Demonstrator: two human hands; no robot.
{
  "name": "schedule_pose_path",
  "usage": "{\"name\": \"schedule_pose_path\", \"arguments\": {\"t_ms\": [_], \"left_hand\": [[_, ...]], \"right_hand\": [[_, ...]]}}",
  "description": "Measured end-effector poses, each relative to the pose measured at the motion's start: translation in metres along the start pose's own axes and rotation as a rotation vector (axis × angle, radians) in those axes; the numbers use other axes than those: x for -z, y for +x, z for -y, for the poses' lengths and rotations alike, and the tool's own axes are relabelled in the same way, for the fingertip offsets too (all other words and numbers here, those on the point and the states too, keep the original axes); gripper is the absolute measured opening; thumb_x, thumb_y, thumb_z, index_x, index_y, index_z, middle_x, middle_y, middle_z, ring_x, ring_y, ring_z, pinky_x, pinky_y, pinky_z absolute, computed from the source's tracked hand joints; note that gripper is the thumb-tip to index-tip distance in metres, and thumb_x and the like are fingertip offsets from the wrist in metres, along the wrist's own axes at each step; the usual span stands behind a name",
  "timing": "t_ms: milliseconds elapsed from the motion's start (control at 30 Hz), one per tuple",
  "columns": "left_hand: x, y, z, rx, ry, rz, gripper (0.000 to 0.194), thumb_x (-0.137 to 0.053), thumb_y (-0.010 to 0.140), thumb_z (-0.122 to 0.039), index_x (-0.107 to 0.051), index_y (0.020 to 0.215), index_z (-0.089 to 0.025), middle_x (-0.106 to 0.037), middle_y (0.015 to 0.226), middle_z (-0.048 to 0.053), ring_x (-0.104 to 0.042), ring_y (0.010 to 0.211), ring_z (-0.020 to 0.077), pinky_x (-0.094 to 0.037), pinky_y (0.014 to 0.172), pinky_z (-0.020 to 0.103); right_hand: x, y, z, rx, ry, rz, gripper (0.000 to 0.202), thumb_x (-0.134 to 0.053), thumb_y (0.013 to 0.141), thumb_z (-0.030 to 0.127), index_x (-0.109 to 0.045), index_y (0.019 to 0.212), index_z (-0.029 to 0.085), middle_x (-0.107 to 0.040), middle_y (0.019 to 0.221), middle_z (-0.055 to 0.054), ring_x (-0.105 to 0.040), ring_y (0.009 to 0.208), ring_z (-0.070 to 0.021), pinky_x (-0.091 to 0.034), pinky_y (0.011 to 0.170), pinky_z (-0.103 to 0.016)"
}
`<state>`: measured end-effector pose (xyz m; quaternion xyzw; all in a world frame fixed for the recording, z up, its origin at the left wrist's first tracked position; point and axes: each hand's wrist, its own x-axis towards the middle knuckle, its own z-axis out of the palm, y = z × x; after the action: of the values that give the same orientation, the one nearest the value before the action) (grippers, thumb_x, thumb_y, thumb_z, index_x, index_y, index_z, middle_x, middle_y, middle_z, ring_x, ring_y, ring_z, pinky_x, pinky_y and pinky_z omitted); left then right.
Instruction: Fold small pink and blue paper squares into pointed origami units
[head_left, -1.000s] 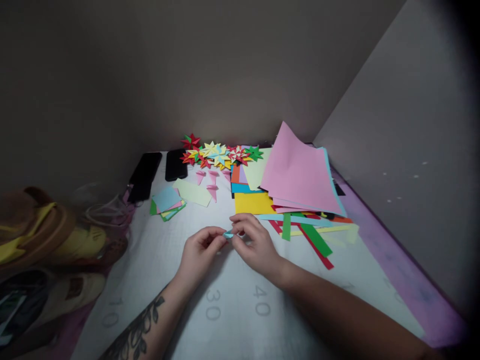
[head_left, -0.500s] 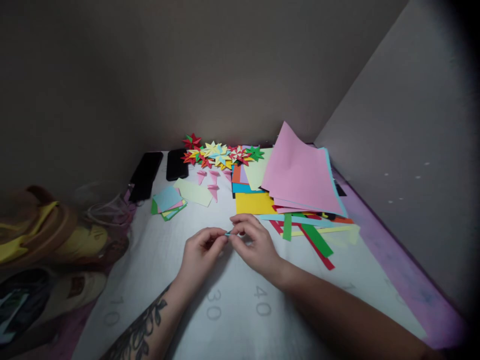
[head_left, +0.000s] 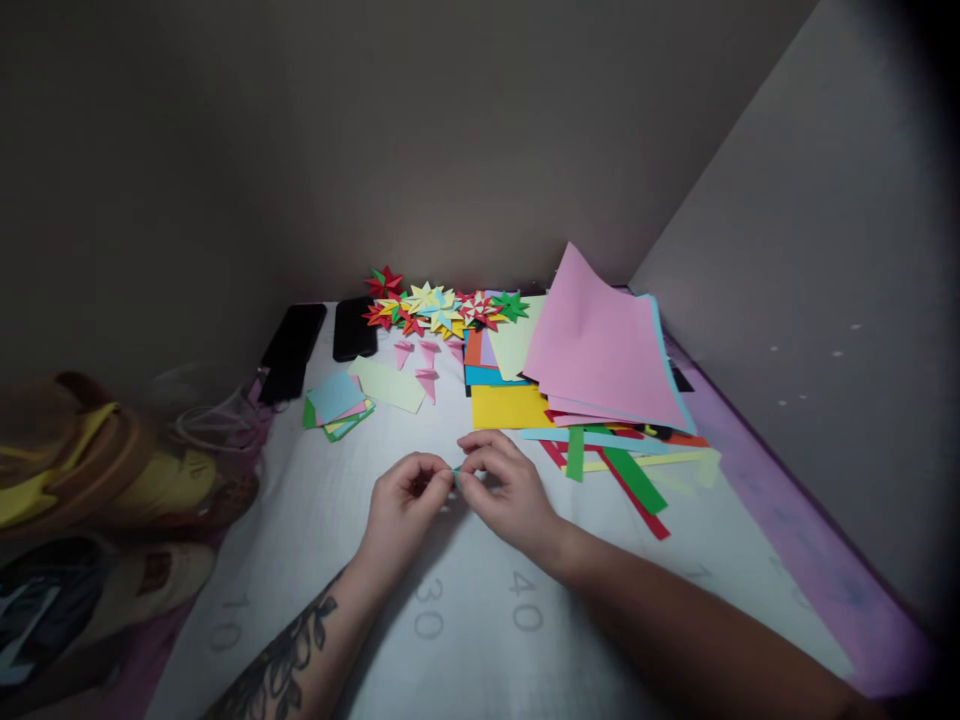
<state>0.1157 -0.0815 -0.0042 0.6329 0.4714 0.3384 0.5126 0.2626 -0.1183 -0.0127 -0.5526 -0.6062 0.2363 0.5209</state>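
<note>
A small blue paper piece (head_left: 456, 472), mostly covered by fingertips, is pinched between my two hands above the white table sheet. My left hand (head_left: 409, 500) holds its left side between thumb and forefinger. On the other side, my right hand (head_left: 506, 490) pinches it, fingers curled. Beyond them lie several folded pink pieces (head_left: 427, 384). To the left is a small stack of coloured paper squares (head_left: 335, 397) beside a pale yellow sheet (head_left: 390, 384). Folded paper stars (head_left: 439, 308) in several colours are grouped at the back.
Large pink sheets (head_left: 607, 350) lie on coloured paper at the back right, with green strips (head_left: 634, 480) and red ones in front. Two black phones (head_left: 355, 330) lie at the back left. Bags and a yellow-brown item (head_left: 97, 460) stand left of the table.
The blue piece now shows less between my fingertips. Both hands have barely shifted and keep their pinch.
</note>
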Motion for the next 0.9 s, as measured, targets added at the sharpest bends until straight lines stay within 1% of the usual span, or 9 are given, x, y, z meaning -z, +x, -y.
{"name": "schedule_pose_path", "arguments": {"t_ms": [133, 200, 400, 467, 533, 633, 733, 800, 900], "left_hand": [[0.001, 0.001, 0.000, -0.003, -0.004, -0.022, 0.011, -0.057, 0.077, -0.025, -0.057, 0.070, -0.016, -0.057, 0.062, -0.003, -0.052, 0.057, 0.0101, -0.041, 0.055, 0.019], [0.001, 0.001, -0.001, 0.006, -0.012, -0.023, 0.011, -0.057, 0.077, -0.025, -0.057, 0.071, -0.016, -0.057, 0.062, -0.003, -0.052, 0.057, 0.0102, -0.041, 0.055, 0.019], [0.000, 0.002, -0.006, 0.042, -0.011, -0.028, 0.012, -0.060, 0.074, -0.028, -0.059, 0.071, -0.016, -0.059, 0.065, -0.002, -0.053, 0.059, 0.0107, -0.042, 0.056, 0.020], [-0.001, 0.003, -0.004, 0.049, -0.002, -0.017, 0.012, -0.060, 0.074, -0.028, -0.060, 0.072, -0.016, -0.060, 0.066, -0.002, -0.055, 0.060, 0.0111, -0.043, 0.057, 0.020], [-0.001, 0.003, -0.002, 0.043, 0.003, -0.002, 0.011, -0.060, 0.073, -0.027, -0.061, 0.074, -0.016, -0.061, 0.069, -0.001, -0.056, 0.063, 0.0116, -0.043, 0.058, 0.020], [-0.004, 0.004, 0.003, 0.045, -0.041, 0.010, 0.010, -0.061, 0.070, -0.022, -0.059, 0.079, -0.017, -0.061, 0.074, -0.001, -0.057, 0.066, 0.0113, -0.043, 0.058, 0.020], [-0.005, 0.006, 0.005, 0.085, -0.157, 0.021, 0.020, -0.062, 0.066, -0.017, -0.053, 0.083, -0.018, -0.059, 0.074, -0.003, -0.055, 0.062, 0.0093, -0.042, 0.055, 0.019], [-0.005, 0.006, 0.006, 0.115, -0.228, 0.055, 0.027, -0.063, 0.064, -0.016, -0.050, 0.087, -0.019, -0.058, 0.074, -0.003, -0.053, 0.059, 0.0082, -0.042, 0.054, 0.019], [-0.003, 0.007, 0.004, 0.148, -0.239, 0.111, 0.034, -0.068, 0.061, -0.019, -0.051, 0.091, -0.018, -0.059, 0.081, -0.002, -0.052, 0.056, 0.0072, -0.041, 0.054, 0.020]], "right_hand": [[-0.001, 0.000, -0.002, -0.120, 0.064, 0.020, 0.010, -0.054, 0.075, 0.013, -0.056, 0.071, 0.021, -0.062, 0.077, -0.001, -0.060, 0.075, -0.0154, -0.048, 0.066, -0.026], [-0.002, -0.001, -0.004, -0.173, 0.070, 0.010, 0.007, -0.055, 0.076, 0.014, -0.057, 0.074, 0.021, -0.061, 0.072, 0.001, -0.059, 0.069, -0.0138, -0.047, 0.063, -0.025], [-0.003, -0.002, -0.005, -0.183, 0.068, 0.003, 0.004, -0.056, 0.077, 0.018, -0.057, 0.074, 0.021, -0.061, 0.071, 0.002, -0.059, 0.068, -0.0135, -0.047, 0.064, -0.025], [-0.003, -0.002, -0.005, -0.182, 0.088, 0.003, 0.003, -0.056, 0.077, 0.019, -0.057, 0.078, 0.021, -0.062, 0.073, 0.001, -0.060, 0.069, -0.0136, -0.048, 0.064, -0.025], [-0.003, -0.002, -0.004, -0.191, 0.108, 0.007, 0.005, -0.056, 0.077, 0.019, -0.057, 0.081, 0.021, -0.063, 0.075, 0.000, -0.060, 0.069, -0.0139, -0.048, 0.064, -0.025], [-0.005, 0.000, -0.003, -0.239, 0.129, 0.013, 0.005, -0.055, 0.075, 0.018, -0.055, 0.079, 0.021, -0.061, 0.073, 0.001, -0.058, 0.067, -0.0136, -0.047, 0.062, -0.025], [-0.007, 0.002, -0.006, -0.309, 0.219, 0.003, 0.006, -0.055, 0.073, 0.018, -0.053, 0.078, 0.021, -0.057, 0.070, 0.002, -0.056, 0.064, -0.0127, -0.046, 0.059, -0.024], [-0.007, 0.003, -0.008, -0.340, 0.297, -0.002, 0.007, -0.056, 0.073, 0.018, -0.052, 0.078, 0.021, -0.054, 0.068, 0.003, -0.054, 0.062, -0.0121, -0.045, 0.057, -0.024], [-0.007, 0.003, -0.010, -0.359, 0.338, 0.007, 0.007, -0.055, 0.072, 0.018, -0.051, 0.078, 0.021, -0.052, 0.067, 0.004, -0.052, 0.061, -0.0117, -0.043, 0.056, -0.023]]}}
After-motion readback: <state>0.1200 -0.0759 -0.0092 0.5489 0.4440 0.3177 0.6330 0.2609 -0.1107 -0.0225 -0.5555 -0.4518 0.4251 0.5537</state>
